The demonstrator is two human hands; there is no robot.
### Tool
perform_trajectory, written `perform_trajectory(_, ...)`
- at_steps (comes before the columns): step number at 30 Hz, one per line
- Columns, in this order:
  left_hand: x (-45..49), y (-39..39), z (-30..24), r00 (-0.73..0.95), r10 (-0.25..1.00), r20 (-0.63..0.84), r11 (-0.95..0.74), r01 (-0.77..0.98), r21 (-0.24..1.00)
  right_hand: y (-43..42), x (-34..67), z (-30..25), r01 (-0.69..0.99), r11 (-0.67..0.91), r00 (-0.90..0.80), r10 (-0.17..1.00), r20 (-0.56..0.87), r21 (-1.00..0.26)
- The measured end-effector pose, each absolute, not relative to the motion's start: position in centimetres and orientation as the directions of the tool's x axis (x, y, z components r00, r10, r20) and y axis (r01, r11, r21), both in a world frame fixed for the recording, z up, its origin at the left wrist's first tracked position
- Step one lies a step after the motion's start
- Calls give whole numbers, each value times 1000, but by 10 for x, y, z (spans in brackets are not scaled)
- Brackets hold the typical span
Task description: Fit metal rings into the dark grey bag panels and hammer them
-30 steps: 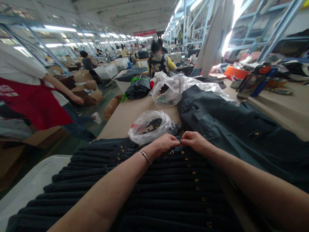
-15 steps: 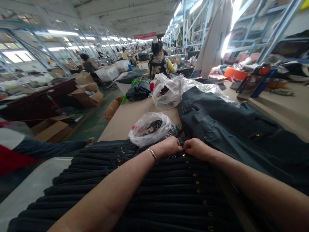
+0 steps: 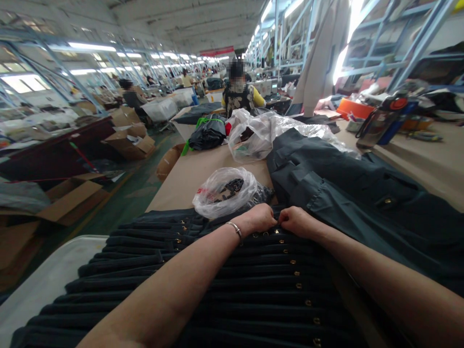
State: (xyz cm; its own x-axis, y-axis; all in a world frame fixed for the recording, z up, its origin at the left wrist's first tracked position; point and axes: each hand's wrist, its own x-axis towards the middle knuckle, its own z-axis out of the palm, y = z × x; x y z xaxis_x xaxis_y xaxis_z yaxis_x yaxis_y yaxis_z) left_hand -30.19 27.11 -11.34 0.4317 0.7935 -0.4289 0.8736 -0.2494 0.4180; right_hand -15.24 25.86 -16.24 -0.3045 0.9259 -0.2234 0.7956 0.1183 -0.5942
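Observation:
Dark folded garments [image 3: 253, 270] lie in overlapping rows in front of me, with small gold-coloured metal fittings [image 3: 293, 261] in a line down them. At the far end of the rows, my left hand [image 3: 261, 216], with a bracelet [image 3: 236, 231] at the wrist, is closed with its fingertips pinching the dark cloth. Close beside it, my right hand [image 3: 295, 221] pinches the same garment. The fingertips nearly meet; any small part between them is hidden. Just beyond my hands sits an open clear plastic bag [image 3: 206, 195] with small dark pieces [image 3: 232, 188] inside.
A larger dark garment [image 3: 326, 188] is spread at the right. Behind it are clear plastic bags [image 3: 253, 140], a drink bottle [image 3: 377, 123] and an orange container [image 3: 353, 108]. Cardboard boxes [image 3: 74, 203] stand on the floor at left. A person [image 3: 239, 92] is ahead beyond the table.
Both hands have shifted slightly to the right, still pinching close together. The leg and red cloth at the lower left have gone from view. The person ahead has lowered a raised hand.

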Motion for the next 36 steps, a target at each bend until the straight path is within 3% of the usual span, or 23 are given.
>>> perform_trajectory(14,-301,273,-118,430,795,-427,-259,878,402,263,-149,-168,742,111,-352,904,-243,-661)
perform_trajectory(31,-302,280,-123,376,823,-426,-247,912,327,266,-157,-157,814,234,-390,898,-202,-532)
perform_trajectory(36,-305,276,-121,340,841,-421,-188,913,361,265,-158,-159,825,251,-390,902,-187,-507)
